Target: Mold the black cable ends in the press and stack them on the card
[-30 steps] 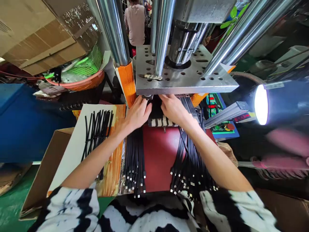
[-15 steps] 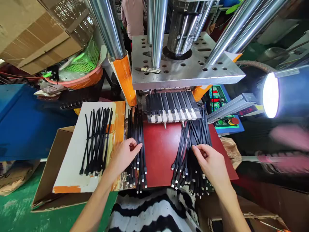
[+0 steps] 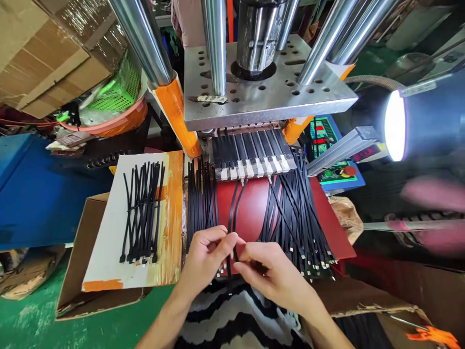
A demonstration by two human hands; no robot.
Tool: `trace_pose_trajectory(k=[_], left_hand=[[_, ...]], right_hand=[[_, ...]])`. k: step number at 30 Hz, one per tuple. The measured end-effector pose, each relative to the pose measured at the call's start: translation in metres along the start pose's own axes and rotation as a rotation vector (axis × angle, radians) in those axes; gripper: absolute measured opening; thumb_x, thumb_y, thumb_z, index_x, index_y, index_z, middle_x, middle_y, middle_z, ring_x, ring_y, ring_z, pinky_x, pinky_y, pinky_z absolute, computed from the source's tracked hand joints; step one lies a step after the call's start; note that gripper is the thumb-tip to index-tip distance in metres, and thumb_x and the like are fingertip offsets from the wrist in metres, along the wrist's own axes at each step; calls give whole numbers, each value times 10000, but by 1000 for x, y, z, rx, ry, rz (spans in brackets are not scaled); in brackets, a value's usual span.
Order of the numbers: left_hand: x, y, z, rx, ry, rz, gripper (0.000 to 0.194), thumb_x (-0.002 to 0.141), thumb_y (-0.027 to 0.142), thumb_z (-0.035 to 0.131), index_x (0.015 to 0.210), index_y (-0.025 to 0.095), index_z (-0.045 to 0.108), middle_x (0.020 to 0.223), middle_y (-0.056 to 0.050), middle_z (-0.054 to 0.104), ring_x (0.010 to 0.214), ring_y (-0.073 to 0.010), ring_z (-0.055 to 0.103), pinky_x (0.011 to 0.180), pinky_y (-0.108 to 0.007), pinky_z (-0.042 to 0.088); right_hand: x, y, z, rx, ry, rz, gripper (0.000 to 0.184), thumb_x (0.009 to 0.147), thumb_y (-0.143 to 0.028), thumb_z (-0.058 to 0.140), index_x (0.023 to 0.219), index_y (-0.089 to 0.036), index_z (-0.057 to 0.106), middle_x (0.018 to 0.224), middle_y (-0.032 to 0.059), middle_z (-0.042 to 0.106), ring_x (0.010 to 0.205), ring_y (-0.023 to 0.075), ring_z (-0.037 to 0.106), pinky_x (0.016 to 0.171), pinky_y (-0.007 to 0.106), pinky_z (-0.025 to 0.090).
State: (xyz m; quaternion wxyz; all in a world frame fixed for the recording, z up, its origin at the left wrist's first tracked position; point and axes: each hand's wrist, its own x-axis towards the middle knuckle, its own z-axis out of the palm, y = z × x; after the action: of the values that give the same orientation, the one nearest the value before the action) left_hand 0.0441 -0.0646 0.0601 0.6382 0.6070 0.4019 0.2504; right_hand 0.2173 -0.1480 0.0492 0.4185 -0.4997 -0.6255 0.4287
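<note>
My left hand (image 3: 205,259) and my right hand (image 3: 267,271) meet over the near edge of the red pad (image 3: 250,208). Both pinch two thin black cables (image 3: 234,203) that run up toward the slotted mold tray (image 3: 250,157) under the press. A bundle of black cables (image 3: 199,198) lies to the left of my left hand. A bigger fanned pile of black cables (image 3: 298,213) lies to the right of my right hand, its metal plug ends pointing toward me.
The press plate (image 3: 261,94) with steel columns hangs over the mold. A white board (image 3: 112,237) on a cardboard box carries more black cables (image 3: 143,208). A bright lamp (image 3: 395,126) shines at right, beside a control panel (image 3: 332,160). Another person stands behind the machine.
My hands left the mold, dropped to the two cable piles, then came together at the pad's near edge, now pinching two cables between them. The view tilted down.
</note>
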Motion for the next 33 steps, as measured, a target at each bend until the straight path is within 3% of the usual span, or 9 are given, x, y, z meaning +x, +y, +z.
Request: trace_pose_trajectory(k=[4, 8, 10, 12, 15, 18, 22, 29, 33], left_hand=[[-14, -8, 19, 118, -5, 125, 631, 966, 710, 649, 594, 203, 693, 586, 23, 478, 501, -113, 447, 491, -266, 327], [-27, -27, 30, 305, -34, 155, 584, 1005, 537, 666, 533, 203, 584, 574, 10, 517, 561, -141, 491, 556, -281, 368], [-25, -28, 30, 336, -37, 153, 467, 997, 473, 689, 618, 206, 639, 618, 9, 569, 579, -145, 520, 566, -274, 405], [-16, -17, 24, 306, 2, 185, 286, 987, 458, 709, 857, 208, 755, 764, -16, 670, 662, -161, 598, 616, -269, 479], [10, 13, 10, 221, 32, 284, 319, 976, 492, 734, 1106, 206, 789, 974, -66, 743, 804, -186, 671, 726, -284, 548], [34, 36, 1, 201, -41, 352, 254, 977, 456, 757, 936, 210, 804, 913, -53, 751, 810, -180, 676, 746, -282, 535], [44, 40, 4, 135, -100, 349, 313, 968, 470, 786, 797, 209, 786, 823, -38, 753, 765, -171, 681, 727, -279, 538], [38, 32, 11, -2, -48, 329, 361, 875, 592, 852, 840, 233, 882, 848, -68, 810, 713, -172, 725, 668, -275, 593], [36, 33, 8, 34, 37, 367, 329, 891, 573, 846, 859, 250, 900, 820, -66, 833, 656, -152, 703, 632, -259, 579]], right_hand=[[3, 6, -12, 174, -59, 110, 385, 969, -506, 729, 755, -199, 640, 681, -40, 550, 611, 106, 471, 574, 242, 360], [10, 8, -14, 297, 191, 182, 432, 993, -558, 678, 759, -196, 650, 664, -39, 512, 579, 109, 435, 532, 248, 353], [12, 9, -10, 229, 282, 142, 448, 1028, -506, 649, 706, -198, 606, 647, -41, 488, 583, 108, 430, 542, 250, 352], [10, 11, -5, 141, 291, 86, 438, 1042, -452, 652, 692, -198, 587, 660, -35, 514, 610, 111, 462, 575, 250, 370], [3, 15, 0, 47, 263, 31, 437, 1054, -399, 651, 675, -198, 566, 670, -32, 521, 621, 112, 468, 594, 254, 373], [-4, 19, 3, -2, 246, -5, 388, 1064, -353, 643, 708, -198, 628, 679, -26, 533, 632, 119, 487, 603, 255, 387], [-7, 26, 3, 19, 280, -55, 304, 1081, -294, 605, 828, -205, 748, 781, 16, 650, 701, 140, 601, 660, 254, 470], [-10, 39, 3, 122, 356, -63, 239, 1074, -326, 615, 1047, -234, 834, 766, 16, 675, 602, 131, 607, 565, 249, 495], [-8, 44, -1, 290, 455, -75, 237, 1004, -418, 730, 923, -237, 860, 731, 17, 686, 510, 112, 540, 459, 236, 439]])
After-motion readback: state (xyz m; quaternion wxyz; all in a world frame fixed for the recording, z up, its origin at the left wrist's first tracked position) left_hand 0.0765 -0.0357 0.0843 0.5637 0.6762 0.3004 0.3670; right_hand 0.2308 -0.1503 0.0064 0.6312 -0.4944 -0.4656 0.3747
